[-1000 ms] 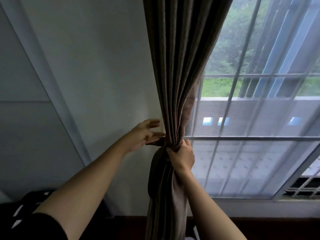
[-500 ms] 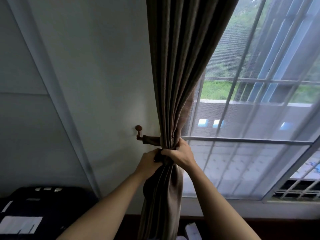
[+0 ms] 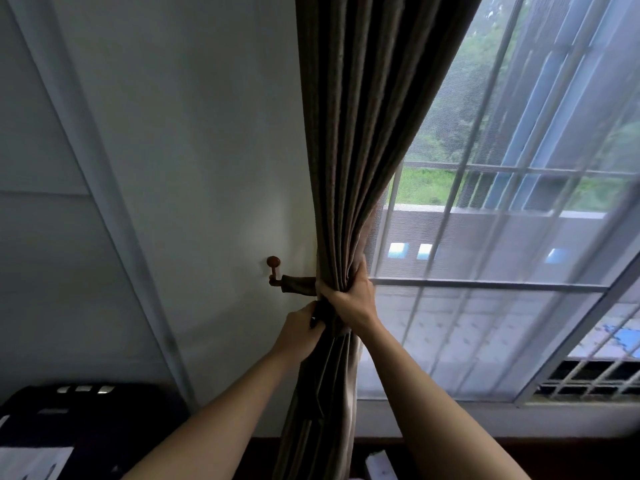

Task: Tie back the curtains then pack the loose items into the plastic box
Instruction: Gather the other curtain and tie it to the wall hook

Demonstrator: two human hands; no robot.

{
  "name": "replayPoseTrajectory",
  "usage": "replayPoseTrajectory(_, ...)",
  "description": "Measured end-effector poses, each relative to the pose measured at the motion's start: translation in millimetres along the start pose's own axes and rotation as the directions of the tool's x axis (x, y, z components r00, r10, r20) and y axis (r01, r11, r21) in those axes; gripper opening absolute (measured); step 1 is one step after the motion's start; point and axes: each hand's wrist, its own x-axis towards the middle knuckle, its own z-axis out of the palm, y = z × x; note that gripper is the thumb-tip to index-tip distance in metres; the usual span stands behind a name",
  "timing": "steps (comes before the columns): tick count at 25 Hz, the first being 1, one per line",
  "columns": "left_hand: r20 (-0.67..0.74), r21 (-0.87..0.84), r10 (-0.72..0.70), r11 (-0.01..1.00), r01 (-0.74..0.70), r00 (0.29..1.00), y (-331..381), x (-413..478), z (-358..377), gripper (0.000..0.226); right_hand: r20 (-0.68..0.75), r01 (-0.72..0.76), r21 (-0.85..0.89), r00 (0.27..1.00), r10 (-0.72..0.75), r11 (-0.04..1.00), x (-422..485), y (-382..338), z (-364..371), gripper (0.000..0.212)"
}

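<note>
The gathered brown curtain (image 3: 363, 133) is gripped by the right hand (image 3: 349, 299) at its narrowest point, fingers wrapped tight round the folds. The left hand (image 3: 299, 336) is curled just below and beside it, clamped on the same bundle. A fabric tieback (image 3: 298, 284) is stretched from the curtain to a little wooden hook (image 3: 273, 268) on the white wall (image 3: 207, 133). Off to the right, the window (image 3: 485, 282) is covered by sheer netting (image 3: 519, 323).
</note>
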Motion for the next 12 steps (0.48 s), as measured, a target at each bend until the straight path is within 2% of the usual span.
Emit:
replayPoseTrajectory(3,0.012,0.089,0.023,0.996,-0.024,1.0,3.3,0.2,-4.7,0.024,-0.098,0.024,0.037,0.995,-0.02,0.999,5.2,-11.2,-0.2,0.056)
replayPoseTrajectory(7,0.132,0.254,0.129,0.954,-0.159,0.983,-3.0,5.9,-50.7,0.022,-0.214,0.042,-0.096,0.975,-0.062,0.994,2.5,-13.9,0.7,0.063)
replayPoseTrajectory(10,0.219,0.472,0.125,0.855,-0.217,0.968,-14.7,9.2,-90.1,0.022,-0.205,0.07,-0.152,0.973,-0.101,0.986,0.2,-12.8,-0.5,0.067)
replayPoseTrajectory(12,0.188,0.59,0.139,0.775,-0.225,0.972,-17.3,19.7,-105.7,0.025,-0.21,0.088,-0.195,0.969,-0.13,0.977,-2.1,-11.7,3.8,0.068)
